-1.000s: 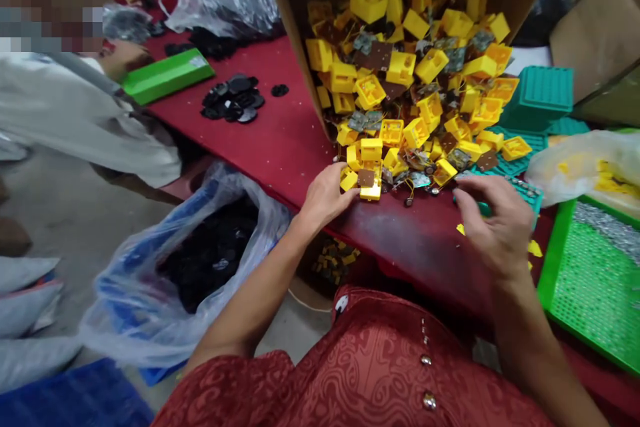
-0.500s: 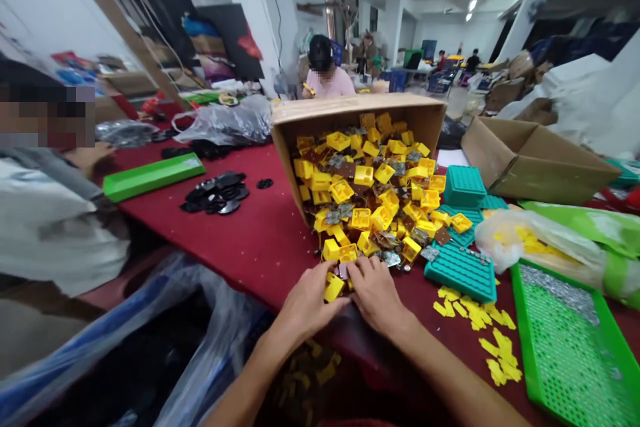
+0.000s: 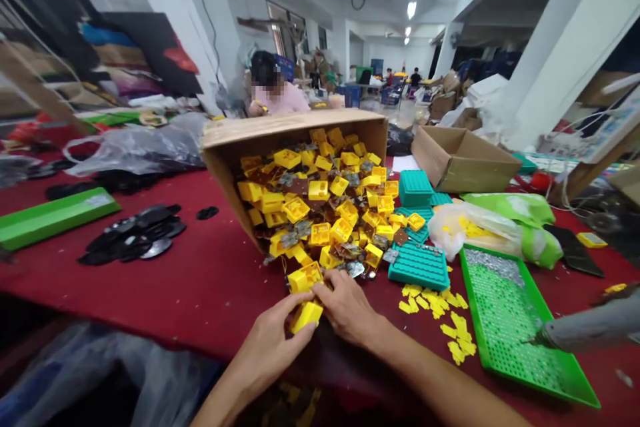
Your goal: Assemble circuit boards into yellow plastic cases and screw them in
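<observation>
My left hand [image 3: 274, 333] is closed on a small yellow plastic housing [image 3: 307, 315], gripped between thumb and fingers at the table's front edge. Against the same piece, my right hand [image 3: 345, 303] has its fingers bent and pressed at its right side; what its fingertips pinch is hidden. Just beyond the hands lies another yellow housing [image 3: 304, 276]. A cardboard box [image 3: 295, 123] tipped on its side faces me, and yellow housings with brown plates, wires and grey metal parts spill from it.
Right of the pile are teal ridged trays [image 3: 419, 265], flat yellow pieces [image 3: 460, 337] and a green tray [image 3: 537, 347] of small metal parts. A grey power screwdriver [image 3: 595, 320] juts in at right. Black discs [image 3: 135, 233] lie left. A person [image 3: 277, 90] sits behind the box.
My view has swung to the right, so the box and pile appear further left. Both hands stay together at the yellow housing. The screwdriver has come into view.
</observation>
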`<move>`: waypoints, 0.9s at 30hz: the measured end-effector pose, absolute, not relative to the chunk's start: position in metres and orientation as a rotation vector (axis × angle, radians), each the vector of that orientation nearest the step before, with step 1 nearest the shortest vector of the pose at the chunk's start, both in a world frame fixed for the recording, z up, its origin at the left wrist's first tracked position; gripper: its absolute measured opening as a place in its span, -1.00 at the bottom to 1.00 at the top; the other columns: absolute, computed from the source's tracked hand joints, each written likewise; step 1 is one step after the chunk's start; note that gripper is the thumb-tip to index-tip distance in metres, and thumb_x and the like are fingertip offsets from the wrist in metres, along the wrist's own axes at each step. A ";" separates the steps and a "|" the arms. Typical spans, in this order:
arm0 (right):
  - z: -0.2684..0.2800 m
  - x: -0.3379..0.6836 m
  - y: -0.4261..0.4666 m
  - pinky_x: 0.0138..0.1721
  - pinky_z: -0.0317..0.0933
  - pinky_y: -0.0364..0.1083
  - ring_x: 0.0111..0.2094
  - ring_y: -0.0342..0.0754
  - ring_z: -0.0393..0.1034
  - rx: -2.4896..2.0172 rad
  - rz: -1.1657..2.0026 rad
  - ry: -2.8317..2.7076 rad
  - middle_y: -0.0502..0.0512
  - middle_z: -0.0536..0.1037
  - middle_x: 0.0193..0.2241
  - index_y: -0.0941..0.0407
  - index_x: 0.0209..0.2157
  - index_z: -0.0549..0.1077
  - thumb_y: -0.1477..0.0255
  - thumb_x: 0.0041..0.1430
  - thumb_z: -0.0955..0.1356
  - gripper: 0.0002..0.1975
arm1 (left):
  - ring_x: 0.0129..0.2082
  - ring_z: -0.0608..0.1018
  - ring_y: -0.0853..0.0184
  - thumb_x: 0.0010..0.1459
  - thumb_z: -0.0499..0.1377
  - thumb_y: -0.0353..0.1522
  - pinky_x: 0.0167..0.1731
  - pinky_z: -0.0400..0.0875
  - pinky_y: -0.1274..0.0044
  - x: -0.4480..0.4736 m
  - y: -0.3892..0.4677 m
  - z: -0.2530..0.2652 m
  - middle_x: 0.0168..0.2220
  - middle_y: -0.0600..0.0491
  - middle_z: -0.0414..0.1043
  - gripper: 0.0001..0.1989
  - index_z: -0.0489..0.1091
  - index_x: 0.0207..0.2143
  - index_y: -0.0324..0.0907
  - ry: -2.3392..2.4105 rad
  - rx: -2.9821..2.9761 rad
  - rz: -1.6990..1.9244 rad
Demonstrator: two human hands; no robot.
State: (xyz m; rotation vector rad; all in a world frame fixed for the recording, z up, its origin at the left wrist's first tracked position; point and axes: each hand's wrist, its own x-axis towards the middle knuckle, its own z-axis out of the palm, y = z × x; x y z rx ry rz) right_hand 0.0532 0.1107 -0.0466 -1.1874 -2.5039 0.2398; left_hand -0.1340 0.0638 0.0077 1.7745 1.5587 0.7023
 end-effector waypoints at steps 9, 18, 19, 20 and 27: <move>0.004 0.101 0.083 -0.29 0.22 -0.27 -0.34 -0.25 0.45 -1.139 0.588 -2.133 -0.05 0.60 -0.33 0.14 -0.22 0.53 0.52 0.33 0.35 -0.91 | 0.19 0.66 0.00 0.15 0.40 -0.07 0.18 0.58 0.33 -0.129 0.049 0.017 0.11 -0.14 0.69 -0.50 0.62 0.05 -0.16 1.132 1.286 0.831; -0.045 0.151 0.135 -0.38 0.38 -0.14 -0.42 -0.14 0.45 -1.318 0.786 -1.473 0.07 0.56 -0.32 0.11 -0.04 0.43 0.30 0.17 0.40 -0.67 | 0.00 0.75 0.11 0.27 0.26 -0.19 -0.05 0.72 0.37 -0.111 0.049 0.009 0.07 -0.17 0.69 -0.60 0.57 0.06 -0.21 0.925 0.600 0.938; -0.049 0.149 0.138 -0.30 0.45 -0.10 -0.34 -0.11 0.50 -1.288 0.727 -1.492 0.11 0.58 -0.26 0.12 -0.03 0.45 0.32 0.14 0.42 -0.63 | 0.03 0.75 0.09 0.31 0.22 -0.19 -0.03 0.72 0.35 -0.112 0.045 0.008 0.10 -0.17 0.68 -0.60 0.55 0.08 -0.21 0.925 0.592 0.931; -0.051 0.148 0.139 -0.20 0.50 -0.06 -0.24 -0.08 0.54 -1.257 0.690 -1.557 0.14 0.59 -0.17 0.13 0.01 0.47 0.33 0.11 0.44 -0.59 | 0.06 0.74 0.08 0.34 0.19 -0.19 0.00 0.71 0.33 -0.114 0.040 0.006 0.12 -0.17 0.67 -0.60 0.54 0.10 -0.21 0.929 0.586 0.930; -0.021 0.151 0.107 -0.11 0.54 -0.05 -0.14 -0.08 0.53 -1.214 0.657 -1.901 0.20 0.55 0.06 0.12 0.07 0.55 0.35 0.24 0.41 -0.62 | 0.18 0.68 0.04 0.31 0.25 -0.17 0.11 0.68 0.28 -0.116 0.021 -0.003 0.21 -0.15 0.61 -0.59 0.52 0.11 -0.16 1.003 0.587 0.946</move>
